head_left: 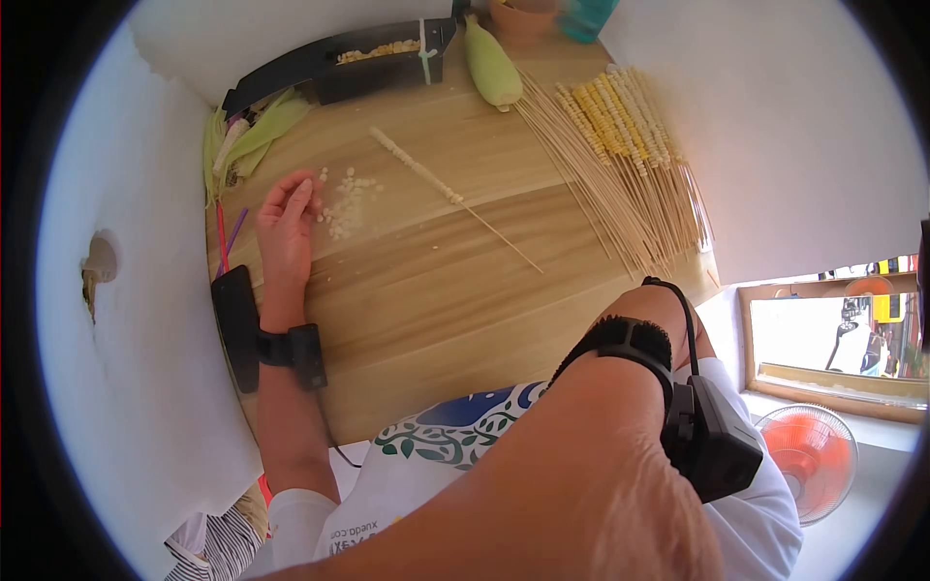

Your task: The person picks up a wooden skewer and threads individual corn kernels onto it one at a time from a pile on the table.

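My left hand hovers at or rests on the left of the wooden table, its fingers curled and pressed together. Whatever they hold, if anything, is too small to make out. Just right of its fingertips lies a scatter of pale corn kernels. Beyond these, a bamboo skewer threaded with pale kernels lies diagonally, its lower part bare. My right hand is raised close to the camera; only the part near the wrist shows, and its fingers are out of frame. A black strap and device sit on that wrist.
Several kernel-threaded skewers lie at the right beside bare sticks. A husked-looking green corn cob and a black tray of kernels stand at the back. Corn husks and a phone are at the left edge.
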Motion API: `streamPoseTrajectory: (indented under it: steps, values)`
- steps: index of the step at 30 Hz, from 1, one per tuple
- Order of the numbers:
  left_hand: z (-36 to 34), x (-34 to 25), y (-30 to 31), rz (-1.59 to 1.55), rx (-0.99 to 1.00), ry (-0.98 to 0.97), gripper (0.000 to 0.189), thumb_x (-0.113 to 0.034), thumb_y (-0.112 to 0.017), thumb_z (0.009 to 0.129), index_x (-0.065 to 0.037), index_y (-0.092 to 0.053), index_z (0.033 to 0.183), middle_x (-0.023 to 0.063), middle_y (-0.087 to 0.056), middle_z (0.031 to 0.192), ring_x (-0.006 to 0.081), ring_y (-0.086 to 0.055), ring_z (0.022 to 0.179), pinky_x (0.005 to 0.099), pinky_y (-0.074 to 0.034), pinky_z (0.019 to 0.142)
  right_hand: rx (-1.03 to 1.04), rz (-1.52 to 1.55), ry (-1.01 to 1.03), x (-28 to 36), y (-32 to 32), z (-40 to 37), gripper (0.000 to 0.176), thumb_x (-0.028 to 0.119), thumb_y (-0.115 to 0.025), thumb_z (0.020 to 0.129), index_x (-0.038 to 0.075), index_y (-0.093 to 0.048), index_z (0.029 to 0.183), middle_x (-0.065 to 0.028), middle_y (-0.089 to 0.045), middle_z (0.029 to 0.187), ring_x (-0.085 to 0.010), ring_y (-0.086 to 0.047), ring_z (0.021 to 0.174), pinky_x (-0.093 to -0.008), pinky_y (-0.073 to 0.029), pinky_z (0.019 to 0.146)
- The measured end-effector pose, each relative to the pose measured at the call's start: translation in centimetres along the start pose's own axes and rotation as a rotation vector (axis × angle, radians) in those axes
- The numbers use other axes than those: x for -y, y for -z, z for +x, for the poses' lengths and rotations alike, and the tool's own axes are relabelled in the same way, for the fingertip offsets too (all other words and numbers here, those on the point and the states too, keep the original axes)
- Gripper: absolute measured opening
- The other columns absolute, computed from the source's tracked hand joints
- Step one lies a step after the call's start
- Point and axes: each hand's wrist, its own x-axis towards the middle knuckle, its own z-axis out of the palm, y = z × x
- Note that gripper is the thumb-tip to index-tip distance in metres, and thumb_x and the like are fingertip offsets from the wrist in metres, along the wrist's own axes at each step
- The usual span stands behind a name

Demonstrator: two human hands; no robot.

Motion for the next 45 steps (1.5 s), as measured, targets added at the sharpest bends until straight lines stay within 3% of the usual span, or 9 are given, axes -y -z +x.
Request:
streamPoseTrajectory:
  steps: [26,42,45]
  values:
    - [0.0,0.1,0.1,-0.016,-0.036,0.017,0.018,-0.008,-0.064,0.092,0.000,-0.065,0.108,0.0010,-0.065,0.092,0.0055,-0.053,0.074,0.0197,-0.041,0.067,0.018,0.081,-0.132,-0.7,0.0,0.8,0.017,0.014,-0.059,0.096,0.002,-0.059,0.107,-0.0020,-0.064,0.093,-0.0083,-0.060,0.081,-0.0236,-0.048,0.072]
    - [0.0,0.1,-0.3,-0.018,0.005,-0.011,0.017,-0.008,-0.063,0.092,0.001,-0.065,0.107,0.0023,-0.065,0.091,0.0072,-0.053,0.074,0.0213,-0.041,0.067,-0.012,0.088,-0.244,0.4,-1.2,0.5,0.016,0.014,-0.059,0.096,0.002,-0.059,0.106,-0.0020,-0.064,0.093,-0.0081,-0.060,0.080,-0.0234,-0.048,0.072]
    - [0.0,-0.1,0.3,0.031,-0.047,0.003,0.018,-0.007,-0.061,0.093,0.001,-0.065,0.110,0.0061,-0.066,0.095,0.0097,-0.054,0.075,0.0227,-0.043,0.070,0.012,0.097,-0.267,0.3,-1.1,1.2,0.016,0.014,-0.059,0.096,0.002,-0.059,0.106,-0.0020,-0.064,0.092,-0.0081,-0.060,0.080,-0.0233,-0.048,0.071]
